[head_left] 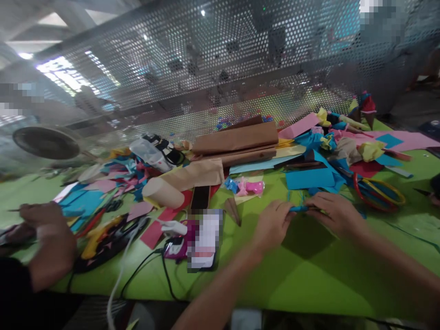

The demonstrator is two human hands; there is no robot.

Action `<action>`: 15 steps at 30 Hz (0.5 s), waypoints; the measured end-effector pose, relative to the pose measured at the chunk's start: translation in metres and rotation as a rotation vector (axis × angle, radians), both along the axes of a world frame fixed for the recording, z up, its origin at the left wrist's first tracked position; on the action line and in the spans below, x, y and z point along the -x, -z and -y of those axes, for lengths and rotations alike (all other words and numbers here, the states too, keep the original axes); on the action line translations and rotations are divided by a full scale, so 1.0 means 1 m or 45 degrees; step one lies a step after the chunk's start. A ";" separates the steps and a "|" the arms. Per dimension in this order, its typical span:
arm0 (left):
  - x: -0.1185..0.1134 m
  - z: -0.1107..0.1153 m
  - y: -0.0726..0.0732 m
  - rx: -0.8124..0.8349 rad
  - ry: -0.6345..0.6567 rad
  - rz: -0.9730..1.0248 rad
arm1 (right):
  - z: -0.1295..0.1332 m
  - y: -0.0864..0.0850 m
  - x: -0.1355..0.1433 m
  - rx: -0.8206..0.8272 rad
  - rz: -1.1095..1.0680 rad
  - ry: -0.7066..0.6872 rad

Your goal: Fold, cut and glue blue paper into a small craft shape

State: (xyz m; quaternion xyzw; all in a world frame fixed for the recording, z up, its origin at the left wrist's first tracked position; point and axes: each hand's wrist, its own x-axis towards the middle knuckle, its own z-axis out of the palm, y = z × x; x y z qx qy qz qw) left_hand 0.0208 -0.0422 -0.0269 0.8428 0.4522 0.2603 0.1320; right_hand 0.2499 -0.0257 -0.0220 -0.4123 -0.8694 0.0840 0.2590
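Above the green table, my left hand (274, 225) and my right hand (329, 211) are closed on the two ends of a narrow blue paper strip (298, 208). It looks rolled or folded, and a short stretch shows between my fingers. Thin blue shreds lie just behind it, beside a flat blue paper sheet (309, 178). A small brown paper cone (233, 211) rests to the left of my left hand. To the right of my right hand are red and yellow ring-shaped pieces (380, 195).
A phone (205, 238) and cables lie left of my forearm. Further left are a yellow glue gun (99, 238) and another person's hand (41, 215). Rolled brown paper (237, 137), coloured scraps and a perforated metal screen (206, 59) stand behind. Finished-looking paper cones (368, 110) are at back right.
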 end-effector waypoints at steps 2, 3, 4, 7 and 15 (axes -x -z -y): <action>0.000 0.000 0.000 -0.036 0.008 -0.044 | -0.002 0.004 -0.001 0.010 -0.020 -0.022; 0.000 0.000 0.000 -0.044 0.013 -0.061 | -0.003 0.006 -0.002 0.002 -0.024 -0.024; 0.000 -0.001 0.000 -0.043 0.014 -0.076 | -0.003 0.008 -0.002 -0.013 -0.026 -0.019; 0.000 -0.002 0.000 -0.014 -0.006 -0.094 | -0.006 0.016 -0.002 -0.047 0.010 -0.007; 0.001 -0.006 -0.001 -0.011 0.063 -0.085 | -0.004 0.023 -0.004 -0.139 0.080 0.006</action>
